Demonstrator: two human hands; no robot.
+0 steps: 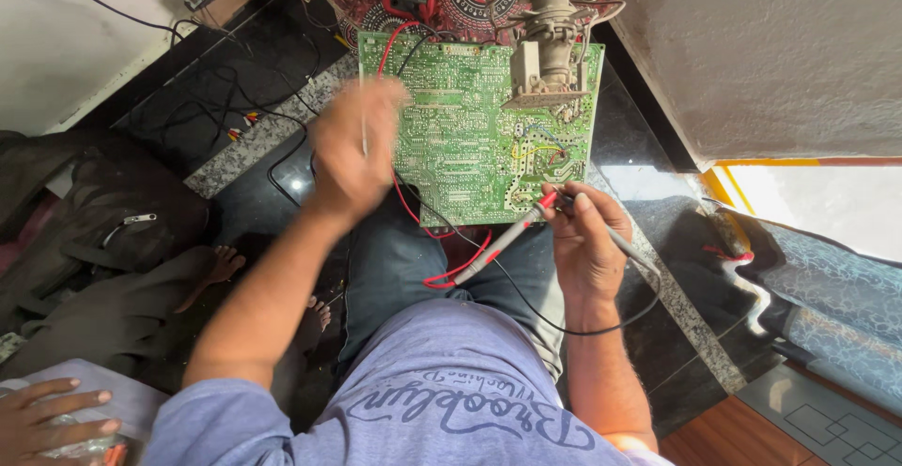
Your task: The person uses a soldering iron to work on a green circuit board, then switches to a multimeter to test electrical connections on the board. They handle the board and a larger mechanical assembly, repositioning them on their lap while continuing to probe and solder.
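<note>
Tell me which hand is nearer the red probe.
Right. The right hand grips the red probe against the green board; the left hand sits apart at the board's left edge.

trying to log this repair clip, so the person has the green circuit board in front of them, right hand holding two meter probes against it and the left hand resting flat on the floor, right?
Not quite. The left hand is not flat on the floor: the head view shows it raised over the green circuit board's left edge, blurred, pinching something thin. The rest holds: the right hand holds the two meter probes against the board.
</note>
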